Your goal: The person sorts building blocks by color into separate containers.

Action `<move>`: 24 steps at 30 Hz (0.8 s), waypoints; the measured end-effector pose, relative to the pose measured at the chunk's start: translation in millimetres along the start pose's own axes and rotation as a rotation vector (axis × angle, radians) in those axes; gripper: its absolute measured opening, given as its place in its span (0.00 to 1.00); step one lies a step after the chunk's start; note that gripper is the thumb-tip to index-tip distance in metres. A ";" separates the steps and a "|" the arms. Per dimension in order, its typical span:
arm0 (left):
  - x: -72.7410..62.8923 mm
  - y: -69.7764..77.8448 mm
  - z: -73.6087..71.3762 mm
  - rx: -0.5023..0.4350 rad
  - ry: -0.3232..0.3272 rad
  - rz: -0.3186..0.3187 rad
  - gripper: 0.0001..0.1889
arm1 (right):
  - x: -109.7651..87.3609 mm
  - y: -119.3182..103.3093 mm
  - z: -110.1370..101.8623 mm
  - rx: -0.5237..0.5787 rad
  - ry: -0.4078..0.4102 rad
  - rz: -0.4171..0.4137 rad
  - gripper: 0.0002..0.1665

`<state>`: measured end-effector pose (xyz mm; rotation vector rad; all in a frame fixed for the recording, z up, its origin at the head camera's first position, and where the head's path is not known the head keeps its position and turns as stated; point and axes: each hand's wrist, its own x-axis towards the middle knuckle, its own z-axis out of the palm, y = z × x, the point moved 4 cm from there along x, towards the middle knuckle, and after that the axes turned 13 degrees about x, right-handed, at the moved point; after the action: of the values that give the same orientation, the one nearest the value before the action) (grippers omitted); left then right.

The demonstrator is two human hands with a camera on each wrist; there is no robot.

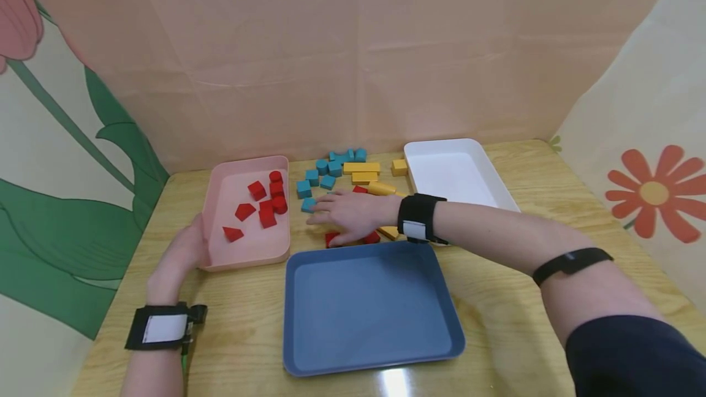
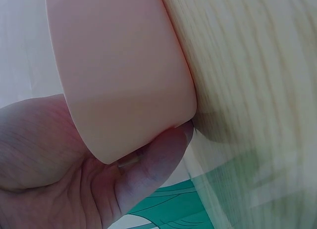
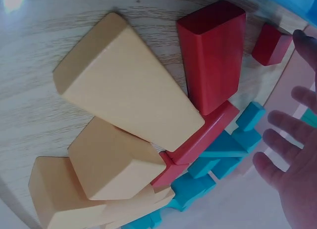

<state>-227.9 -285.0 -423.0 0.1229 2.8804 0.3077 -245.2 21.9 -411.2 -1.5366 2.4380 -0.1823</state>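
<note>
My left hand [image 1: 190, 247] grips the pink tray [image 1: 220, 176] at its near left side. Seen from the left wrist, a finger [image 2: 158, 160] curls against the tray wall [image 2: 124, 66]. Several red blocks [image 1: 267, 214] lie in that tray. Fingers spread, my right hand [image 1: 353, 213] hovers low over a loose pile of blocks, with nothing in its grasp. Beneath and around it are yellow blocks [image 3: 129, 80], red blocks [image 3: 213, 56] and blue blocks [image 1: 312, 177]. A small red block [image 3: 271, 43] lies near its fingertips in the right wrist view. The hand and wrist hide part of the pile.
A blue tray [image 1: 369, 311] with nothing in it stands at the front of the wooden table [image 1: 237, 323]. Behind the right forearm is a white tray [image 1: 455, 173], partly covered by the arm. A pinkish sheet [image 1: 358, 54] hangs along the back edge.
</note>
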 end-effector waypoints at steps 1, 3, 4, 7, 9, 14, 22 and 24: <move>0.0 0.0 0.0 0.001 -0.002 -0.002 0.40 | 0.5 0.3 0.6 -0.002 -0.001 0.002 0.42; -0.2 0.2 -0.2 0.002 -0.004 -0.005 0.41 | 1.3 0.6 1.5 -0.013 -0.002 0.001 0.43; -0.1 0.2 0.0 0.000 -0.006 -0.006 0.41 | 1.8 0.6 2.0 -0.013 -0.007 0.000 0.43; 0.1 0.1 0.4 -0.003 -0.006 -0.004 0.41 | 3.7 0.0 3.1 -0.010 -0.032 -0.015 0.44; 0.4 0.4 0.4 -0.001 0.002 0.005 0.39 | 4.6 -0.7 3.7 -0.013 -0.053 -0.030 0.42; 0.6 1.0 -0.2 0.006 0.022 0.020 0.36 | 7.7 -2.1 4.5 -0.008 -0.073 -0.047 0.30; 1.1 0.1 1.3 0.009 -0.001 -0.014 0.38 | 13.1 -1.7 -0.2 0.112 -0.015 0.070 0.24; 0.9 0.1 1.5 0.007 0.000 -0.010 0.39 | 14.2 -1.9 -1.5 0.121 0.010 0.073 0.18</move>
<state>-228.4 -284.5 -424.6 0.1097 2.8809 0.2961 -249.8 8.3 -411.4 -1.3968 2.4377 -0.3183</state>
